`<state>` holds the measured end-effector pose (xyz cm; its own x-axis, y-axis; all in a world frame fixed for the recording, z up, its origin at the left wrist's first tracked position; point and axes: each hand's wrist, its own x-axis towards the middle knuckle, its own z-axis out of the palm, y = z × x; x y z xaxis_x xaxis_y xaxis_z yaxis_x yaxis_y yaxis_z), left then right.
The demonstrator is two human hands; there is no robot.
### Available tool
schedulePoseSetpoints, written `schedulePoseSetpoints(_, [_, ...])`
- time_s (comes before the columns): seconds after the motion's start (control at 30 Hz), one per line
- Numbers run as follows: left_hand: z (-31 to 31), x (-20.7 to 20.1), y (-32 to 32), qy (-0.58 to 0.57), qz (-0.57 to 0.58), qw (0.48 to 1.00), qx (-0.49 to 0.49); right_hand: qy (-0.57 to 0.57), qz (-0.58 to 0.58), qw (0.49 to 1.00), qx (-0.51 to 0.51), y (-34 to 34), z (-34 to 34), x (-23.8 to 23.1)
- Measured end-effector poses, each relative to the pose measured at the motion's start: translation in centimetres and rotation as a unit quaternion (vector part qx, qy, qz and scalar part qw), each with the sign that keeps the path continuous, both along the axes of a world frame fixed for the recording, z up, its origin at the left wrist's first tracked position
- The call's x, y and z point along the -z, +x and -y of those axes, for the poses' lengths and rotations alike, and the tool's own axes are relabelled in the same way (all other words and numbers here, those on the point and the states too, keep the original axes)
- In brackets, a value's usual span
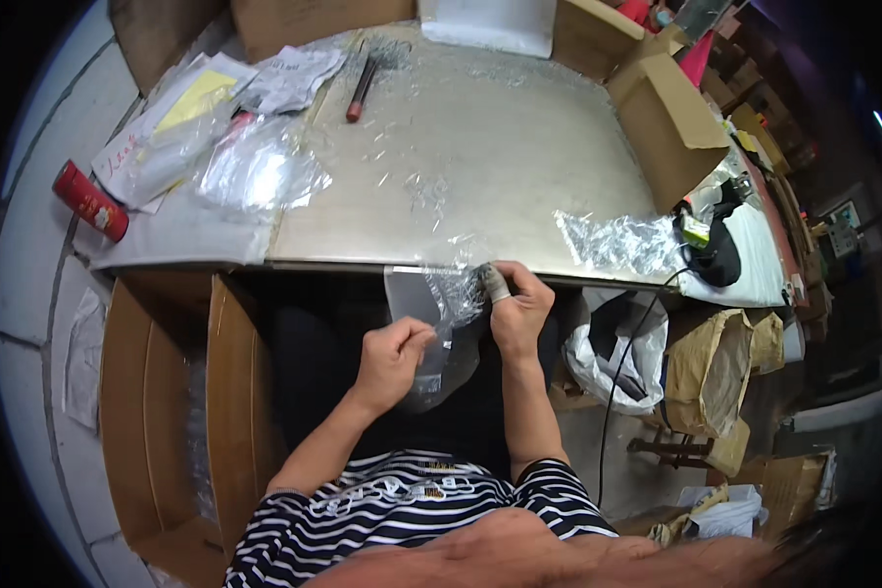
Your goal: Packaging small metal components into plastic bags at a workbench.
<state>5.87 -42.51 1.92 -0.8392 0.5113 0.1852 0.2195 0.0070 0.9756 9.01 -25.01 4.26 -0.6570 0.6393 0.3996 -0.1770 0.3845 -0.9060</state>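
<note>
Between my two hands, at the near edge of the table (480, 162), hangs a clear plastic sheet or bag (453, 294), crinkled and see-through. My right hand (521, 309) pinches its upper right part; a pale covering wraps one fingertip, which looks dark at the end. Lower and to the left, my left hand (392, 361) is closed, thumb against bent fingers, at the plastic's left side. The lower end of the plastic dangles over my dark-clad lap.
Plastic scraps (617, 243) and a dark-red-handled tool (364, 90) lie on the table. Left are clear bags (265, 167), a red can (90, 201) and an open carton (233, 372). Right are a white bag (637, 367), a brown paper sack (710, 377) and a hanging black cable (610, 416).
</note>
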Motion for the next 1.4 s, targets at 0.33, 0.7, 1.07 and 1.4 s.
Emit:
schedulePoseSetpoints(0.33, [4.5,5.1,-2.4,0.074,0.176,0.98,-0.051,0.364,0.194,0.875,0.255,-1.3,-16.1,1.6])
schedulePoseSetpoints(0.7, [5.8,6.5,-4.5,0.089,0.257,0.962,-0.009,0.294,0.162,0.941,0.046,-7.8,-8.2,0.6])
schedulePoseSetpoints(1.07, [6.8,7.7,-6.6,0.135,0.235,0.962,-0.032,0.389,0.261,0.881,-0.074,-32.8,-4.8,4.2])
schedulePoseSetpoints(1.4, [4.6,6.5,-4.7,0.089,0.135,0.986,-0.045,0.425,0.177,0.851,-0.255,-18.1,-3.8,2.3])
